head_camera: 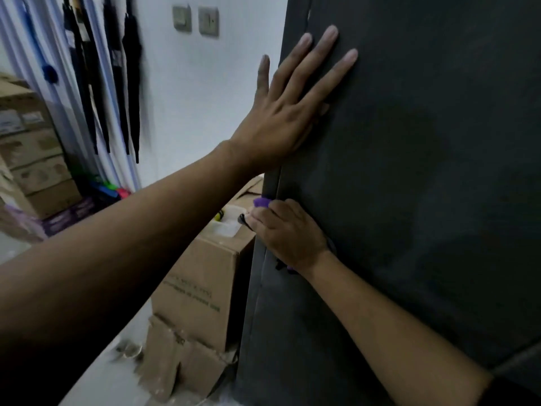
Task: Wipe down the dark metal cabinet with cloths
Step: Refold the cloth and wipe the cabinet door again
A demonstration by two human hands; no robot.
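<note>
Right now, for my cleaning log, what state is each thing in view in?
left hand: open, flat on the cabinet, fingers spread
right hand: grips the purple cloth at the cabinet's left edge
purple cloth: bunched, mostly hidden by the hand
cabinet: upright; open or shut, cannot tell
upper box: upright, intact
lower box: torn, crumpled
umbrellas: folded, hanging

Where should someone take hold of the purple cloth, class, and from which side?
Probably by the bunched tip of the purple cloth that pokes out above the right hand, pinched from the left, the open side; the cabinet blocks the right.
</note>
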